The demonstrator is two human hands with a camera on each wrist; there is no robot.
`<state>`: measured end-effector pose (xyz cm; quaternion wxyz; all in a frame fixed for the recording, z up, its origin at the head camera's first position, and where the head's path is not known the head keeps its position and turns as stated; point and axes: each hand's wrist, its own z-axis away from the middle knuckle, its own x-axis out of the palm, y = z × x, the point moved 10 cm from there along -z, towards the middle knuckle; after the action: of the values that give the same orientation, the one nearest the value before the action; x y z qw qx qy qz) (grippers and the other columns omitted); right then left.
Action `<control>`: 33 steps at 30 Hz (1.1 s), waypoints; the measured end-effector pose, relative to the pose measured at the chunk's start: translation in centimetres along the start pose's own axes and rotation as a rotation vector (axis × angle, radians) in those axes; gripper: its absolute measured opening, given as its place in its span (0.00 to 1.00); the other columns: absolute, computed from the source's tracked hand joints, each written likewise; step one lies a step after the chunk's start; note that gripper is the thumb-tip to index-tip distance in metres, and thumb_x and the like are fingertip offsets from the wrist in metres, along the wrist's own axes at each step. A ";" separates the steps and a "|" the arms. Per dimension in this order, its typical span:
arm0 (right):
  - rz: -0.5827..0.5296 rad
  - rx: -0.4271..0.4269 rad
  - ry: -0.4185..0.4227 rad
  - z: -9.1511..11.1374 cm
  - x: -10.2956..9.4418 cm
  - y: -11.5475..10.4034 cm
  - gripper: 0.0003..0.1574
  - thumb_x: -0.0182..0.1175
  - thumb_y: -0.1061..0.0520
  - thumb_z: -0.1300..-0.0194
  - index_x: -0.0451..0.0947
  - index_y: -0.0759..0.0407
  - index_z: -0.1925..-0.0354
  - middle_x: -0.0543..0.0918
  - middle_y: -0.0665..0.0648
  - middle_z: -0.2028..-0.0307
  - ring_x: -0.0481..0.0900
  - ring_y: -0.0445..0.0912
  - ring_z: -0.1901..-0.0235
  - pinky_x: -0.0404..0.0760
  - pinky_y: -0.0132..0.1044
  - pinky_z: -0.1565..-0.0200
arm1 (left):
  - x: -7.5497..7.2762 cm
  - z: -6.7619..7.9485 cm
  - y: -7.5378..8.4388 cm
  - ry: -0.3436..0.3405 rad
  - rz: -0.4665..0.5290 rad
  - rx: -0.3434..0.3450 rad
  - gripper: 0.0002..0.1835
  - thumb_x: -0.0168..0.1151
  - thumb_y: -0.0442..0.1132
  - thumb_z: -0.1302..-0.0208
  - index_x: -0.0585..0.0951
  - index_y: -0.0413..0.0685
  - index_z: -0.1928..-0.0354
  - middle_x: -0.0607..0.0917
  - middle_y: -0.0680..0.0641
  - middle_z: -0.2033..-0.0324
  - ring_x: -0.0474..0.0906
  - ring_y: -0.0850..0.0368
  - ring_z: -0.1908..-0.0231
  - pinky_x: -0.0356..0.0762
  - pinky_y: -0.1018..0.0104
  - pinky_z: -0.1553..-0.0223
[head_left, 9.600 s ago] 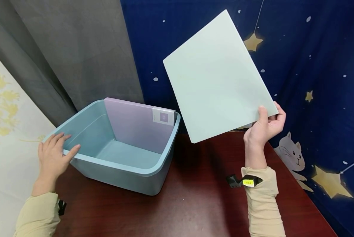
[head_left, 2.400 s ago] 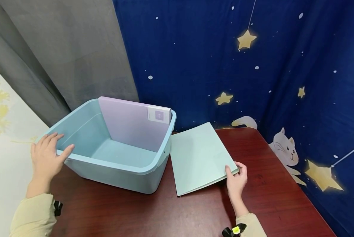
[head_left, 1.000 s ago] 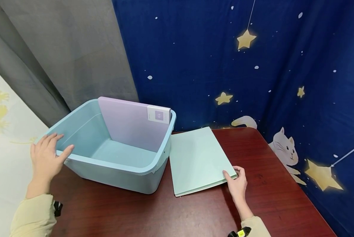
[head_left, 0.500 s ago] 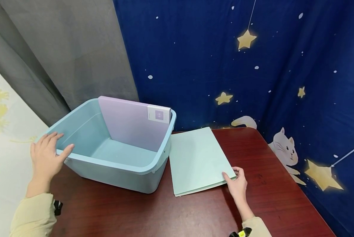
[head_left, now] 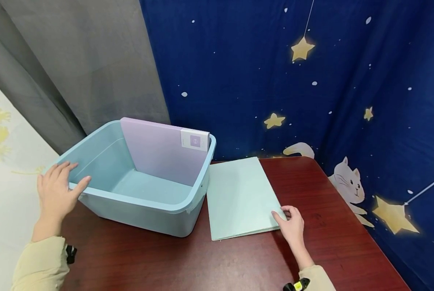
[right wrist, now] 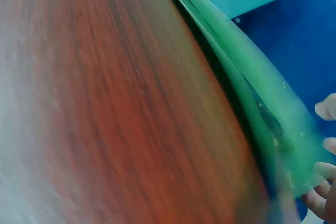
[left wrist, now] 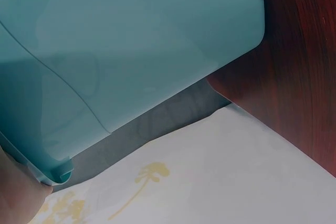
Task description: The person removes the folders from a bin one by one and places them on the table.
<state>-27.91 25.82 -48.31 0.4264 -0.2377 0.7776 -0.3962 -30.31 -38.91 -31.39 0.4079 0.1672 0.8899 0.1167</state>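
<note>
A mint-green folder (head_left: 242, 198) lies on the table, right of a blue plastic basin (head_left: 129, 198). My right hand (head_left: 292, 228) pinches its near right corner, the thumb on the top cover and the other fingers at the right edge. In the right wrist view the folder (right wrist: 262, 77) appears edge-on, its covers slightly parted, with fingertips at one end. My left hand (head_left: 57, 194) rests over the basin's near left corner, fingers extended over the rim and thumb spread. Inside the basin, a purple folder (head_left: 159, 155) with a white label stands upright against the back wall.
The dark red wooden table (head_left: 224, 266) carries both things. Behind it hang a grey curtain (head_left: 104, 60) and a blue one (head_left: 235, 72) with stars and a cat. White cloth (head_left: 9, 210) with yellow print covers the left side.
The mint-green folder came down from a raised, tilted position to the table in my right hand. Over the last second its near edge has sunk flatter. My left hand has stayed on the basin.
</note>
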 end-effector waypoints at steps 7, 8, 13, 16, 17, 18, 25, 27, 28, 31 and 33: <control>-0.048 -0.071 -0.081 -0.2 1.0 -1.5 0.24 0.70 0.55 0.54 0.77 0.64 0.58 0.79 0.60 0.60 0.75 0.52 0.59 0.73 0.48 0.57 | -0.1 0.0 0.3 0.004 -0.002 0.006 0.32 0.54 0.55 0.43 0.72 0.34 0.47 0.69 0.30 0.45 0.55 0.33 0.39 0.37 0.35 0.43; -0.054 -0.074 -0.089 -0.2 1.1 -1.6 0.25 0.70 0.55 0.54 0.76 0.64 0.57 0.79 0.61 0.59 0.75 0.52 0.58 0.73 0.49 0.56 | -0.1 0.0 0.3 0.004 -0.003 0.007 0.32 0.54 0.55 0.43 0.72 0.34 0.47 0.70 0.30 0.45 0.55 0.33 0.39 0.37 0.35 0.43; -0.077 -0.102 -0.113 -0.2 1.6 -2.4 0.27 0.70 0.56 0.55 0.75 0.65 0.56 0.79 0.63 0.57 0.75 0.52 0.57 0.74 0.50 0.55 | -0.2 0.0 0.6 -0.004 -0.004 0.005 0.32 0.53 0.54 0.43 0.72 0.33 0.47 0.69 0.30 0.44 0.54 0.33 0.38 0.36 0.35 0.43; -0.090 -0.118 -0.122 -0.3 1.8 -2.8 0.28 0.70 0.56 0.55 0.75 0.65 0.55 0.79 0.62 0.57 0.75 0.52 0.56 0.74 0.50 0.55 | -0.2 0.0 0.6 -0.002 0.002 0.005 0.32 0.53 0.54 0.43 0.72 0.33 0.47 0.69 0.30 0.44 0.54 0.33 0.38 0.35 0.35 0.42; -0.095 -0.121 -0.124 -0.4 1.8 -2.9 0.27 0.70 0.56 0.55 0.75 0.65 0.55 0.79 0.62 0.57 0.75 0.52 0.56 0.74 0.50 0.55 | -0.2 0.0 0.6 0.001 0.002 0.006 0.32 0.53 0.54 0.43 0.72 0.33 0.47 0.69 0.30 0.44 0.55 0.33 0.39 0.36 0.35 0.43; -0.099 -0.125 -0.125 -0.5 1.9 -3.0 0.28 0.70 0.56 0.55 0.75 0.65 0.55 0.79 0.62 0.57 0.76 0.53 0.56 0.74 0.50 0.55 | -0.2 0.0 0.6 0.003 0.004 0.007 0.32 0.54 0.54 0.43 0.72 0.33 0.47 0.69 0.30 0.45 0.55 0.33 0.39 0.36 0.35 0.43; -0.129 -0.166 -0.169 -1.1 2.3 -4.4 0.29 0.70 0.56 0.53 0.74 0.63 0.53 0.78 0.63 0.54 0.76 0.54 0.54 0.73 0.50 0.53 | -0.2 0.1 0.4 0.015 0.004 0.014 0.32 0.54 0.55 0.43 0.73 0.33 0.48 0.70 0.30 0.45 0.56 0.32 0.40 0.39 0.34 0.44; -0.140 -0.179 -0.183 -1.3 2.5 -5.0 0.29 0.70 0.55 0.53 0.73 0.62 0.52 0.78 0.63 0.53 0.75 0.55 0.53 0.73 0.50 0.52 | -0.2 0.0 0.4 0.015 0.002 0.014 0.32 0.54 0.55 0.43 0.73 0.33 0.48 0.70 0.30 0.45 0.56 0.32 0.40 0.39 0.34 0.45; -0.143 -0.185 -0.190 -1.5 2.6 -5.3 0.30 0.69 0.55 0.53 0.73 0.62 0.52 0.78 0.63 0.52 0.75 0.55 0.52 0.73 0.50 0.52 | -0.2 0.0 0.3 0.014 0.002 0.013 0.32 0.54 0.55 0.43 0.72 0.33 0.48 0.70 0.30 0.45 0.56 0.33 0.39 0.40 0.34 0.45; -0.155 -0.202 -0.213 -1.9 2.8 -6.4 0.32 0.69 0.56 0.53 0.72 0.62 0.50 0.77 0.63 0.50 0.74 0.56 0.50 0.72 0.51 0.50 | -0.1 0.0 0.3 0.011 0.002 0.011 0.32 0.54 0.55 0.43 0.72 0.34 0.48 0.70 0.30 0.45 0.55 0.33 0.39 0.39 0.34 0.45; -0.153 -0.208 -0.236 -2.2 3.0 -7.1 0.33 0.69 0.55 0.52 0.71 0.62 0.47 0.76 0.62 0.48 0.73 0.55 0.49 0.71 0.51 0.49 | -0.1 0.0 0.2 0.009 0.002 0.008 0.32 0.54 0.55 0.43 0.72 0.34 0.48 0.70 0.30 0.45 0.55 0.33 0.39 0.38 0.35 0.44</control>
<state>-31.19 20.53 -43.21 0.4564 -0.3842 0.7385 -0.3141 -30.24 -38.78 -31.25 0.4030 0.1694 0.8921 0.1143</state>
